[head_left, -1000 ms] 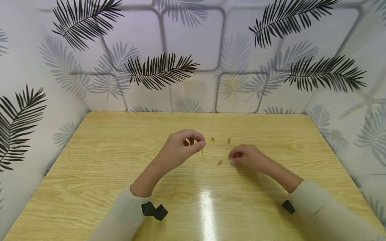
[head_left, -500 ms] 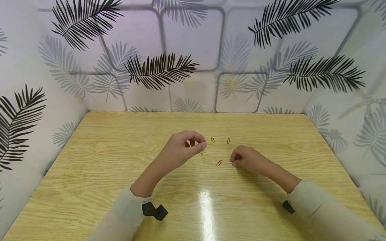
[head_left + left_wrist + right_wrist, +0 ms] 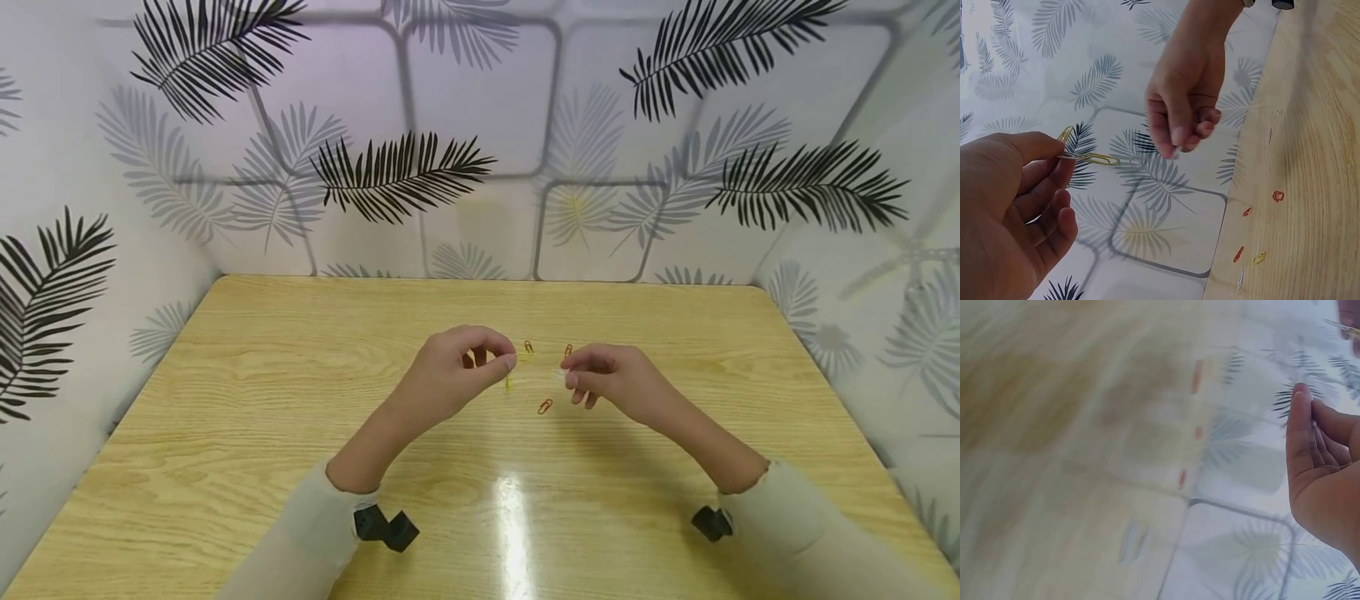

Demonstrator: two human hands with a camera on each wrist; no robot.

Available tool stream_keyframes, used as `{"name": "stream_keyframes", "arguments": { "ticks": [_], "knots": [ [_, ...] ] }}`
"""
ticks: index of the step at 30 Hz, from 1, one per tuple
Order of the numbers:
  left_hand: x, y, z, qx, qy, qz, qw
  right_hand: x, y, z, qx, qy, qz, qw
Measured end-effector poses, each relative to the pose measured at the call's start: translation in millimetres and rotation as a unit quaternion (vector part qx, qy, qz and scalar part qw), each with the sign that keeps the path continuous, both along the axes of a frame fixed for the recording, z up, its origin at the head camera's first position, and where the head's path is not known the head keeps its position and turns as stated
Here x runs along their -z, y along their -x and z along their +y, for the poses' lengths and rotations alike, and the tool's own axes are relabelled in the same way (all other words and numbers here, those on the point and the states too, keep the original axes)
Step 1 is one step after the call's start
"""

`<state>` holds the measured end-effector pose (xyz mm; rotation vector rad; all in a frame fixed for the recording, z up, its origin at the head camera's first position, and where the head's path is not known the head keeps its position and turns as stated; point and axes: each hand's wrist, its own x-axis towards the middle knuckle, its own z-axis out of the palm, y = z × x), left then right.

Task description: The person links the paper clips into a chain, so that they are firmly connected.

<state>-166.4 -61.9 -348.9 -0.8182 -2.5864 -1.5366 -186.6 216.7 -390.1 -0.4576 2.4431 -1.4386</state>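
My left hand (image 3: 461,367) pinches a short chain of paper clips between thumb and forefinger. In the left wrist view a yellow paper clip (image 3: 1097,159) sticks out from the fingertips, and another yellow loop (image 3: 1066,133) shows above the thumb. My right hand (image 3: 618,383) is raised over the table, a little to the right of the chain and apart from it. A small white paper clip (image 3: 559,373) sits pinched in its fingertips; in the left wrist view only a pale tip shows below the fingers, and the right wrist view hides most of it.
Red paper clips (image 3: 545,407) lie on the wooden table (image 3: 300,358) below and between the hands. The left wrist view also shows loose white clips (image 3: 1269,135) and a yellow clip (image 3: 1260,257) there. A leaf-patterned covering (image 3: 480,225) stands behind the table.
My right hand has taken the white paper clip from the table, lifted it and brought it slightly left toward the chain. The left hand has stayed almost still.
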Motion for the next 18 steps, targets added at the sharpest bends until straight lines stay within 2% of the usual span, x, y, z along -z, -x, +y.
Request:
{"name": "stream_keyframes", "arguments": {
  "ticks": [7, 14, 18],
  "knots": [
    [1.2, -0.9, 2.1, -0.006, 0.017, 0.021, 0.9996, -29.6, -17.4, -6.3, 0.023, 0.1, -0.01, 0.9947],
    [3.3, -1.0, 5.7, -0.014, 0.055, 0.067, 0.9961, -42.5, -29.9, -18.1, 0.012, 0.159, -0.021, 0.9869],
    [3.4, -2.9, 7.5, -0.013, 0.07, 0.081, 0.9941, -45.6, -33.9, -26.2, -0.001, 0.17, -0.026, 0.985]
  ]
}}
